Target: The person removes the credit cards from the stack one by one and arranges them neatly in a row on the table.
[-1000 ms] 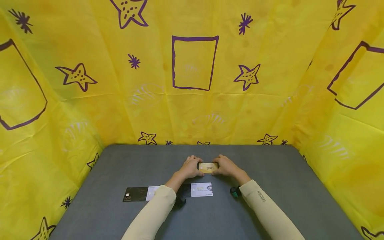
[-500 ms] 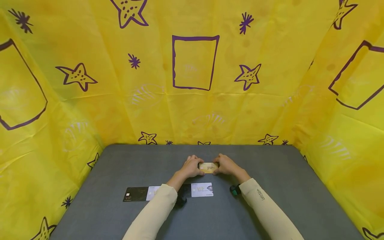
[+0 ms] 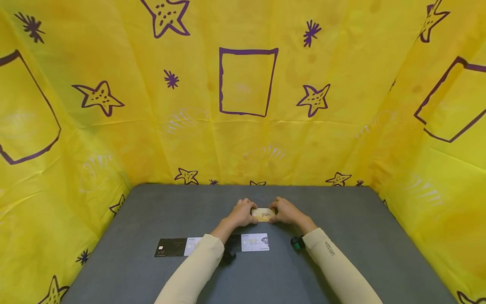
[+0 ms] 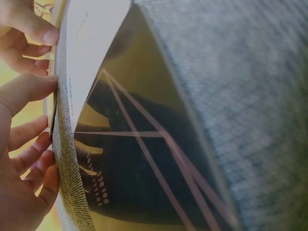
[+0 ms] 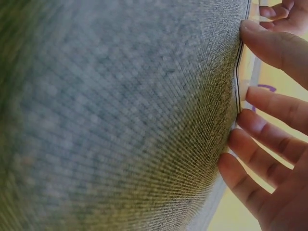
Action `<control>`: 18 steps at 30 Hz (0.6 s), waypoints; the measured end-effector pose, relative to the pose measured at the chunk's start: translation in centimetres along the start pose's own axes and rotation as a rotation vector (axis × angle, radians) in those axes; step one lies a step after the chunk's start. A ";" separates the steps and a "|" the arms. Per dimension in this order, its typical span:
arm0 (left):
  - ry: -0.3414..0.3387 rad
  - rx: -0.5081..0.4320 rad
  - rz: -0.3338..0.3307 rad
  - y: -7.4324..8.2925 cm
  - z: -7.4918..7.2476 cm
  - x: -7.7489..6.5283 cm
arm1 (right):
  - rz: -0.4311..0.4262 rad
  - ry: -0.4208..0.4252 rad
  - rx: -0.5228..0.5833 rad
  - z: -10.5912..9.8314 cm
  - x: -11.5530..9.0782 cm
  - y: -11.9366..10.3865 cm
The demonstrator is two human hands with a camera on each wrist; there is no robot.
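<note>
A gold card [image 3: 263, 215] lies flat and lengthwise across the far middle of the grey table. My left hand [image 3: 243, 212] pinches its left end between thumb and fingers. At the opposite end, my right hand [image 3: 286, 212] holds it the same way, thumb on the near side. Thin dark and pale edges [image 5: 237, 72] show at the fingertips in the right wrist view. Close below the left hand [image 4: 24, 134], the left wrist view shows a white card [image 4: 94, 38] beside a dark glossy card [image 4: 134, 159] with pinkish lines.
Nearer me lies a row of cards: a black VIP card [image 3: 170, 247], a white one [image 3: 191, 245] partly under my left sleeve [image 3: 193, 270], a dark one [image 3: 236, 242] and a white VIP card [image 3: 255, 242]. Yellow patterned cloth [image 3: 243, 143] encloses the grey table [image 3: 341, 236].
</note>
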State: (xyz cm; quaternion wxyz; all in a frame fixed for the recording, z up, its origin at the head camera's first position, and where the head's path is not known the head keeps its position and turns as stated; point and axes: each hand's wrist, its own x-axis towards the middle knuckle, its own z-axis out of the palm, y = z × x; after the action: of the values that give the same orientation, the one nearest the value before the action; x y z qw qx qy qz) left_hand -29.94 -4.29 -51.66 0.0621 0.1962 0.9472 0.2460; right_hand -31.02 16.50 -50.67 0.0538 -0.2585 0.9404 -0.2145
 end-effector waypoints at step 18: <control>-0.013 -0.007 -0.012 0.2 -0.2 0.1 | 0.025 -0.005 0.003 0.1 -0.1 -0.1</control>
State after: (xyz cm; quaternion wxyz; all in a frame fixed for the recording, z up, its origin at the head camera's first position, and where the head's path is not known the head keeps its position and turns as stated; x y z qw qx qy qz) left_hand -30.01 -4.19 -51.42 0.0704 0.1917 0.9471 0.2476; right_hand -30.86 16.47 -50.70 0.0592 -0.2474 0.9430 -0.2144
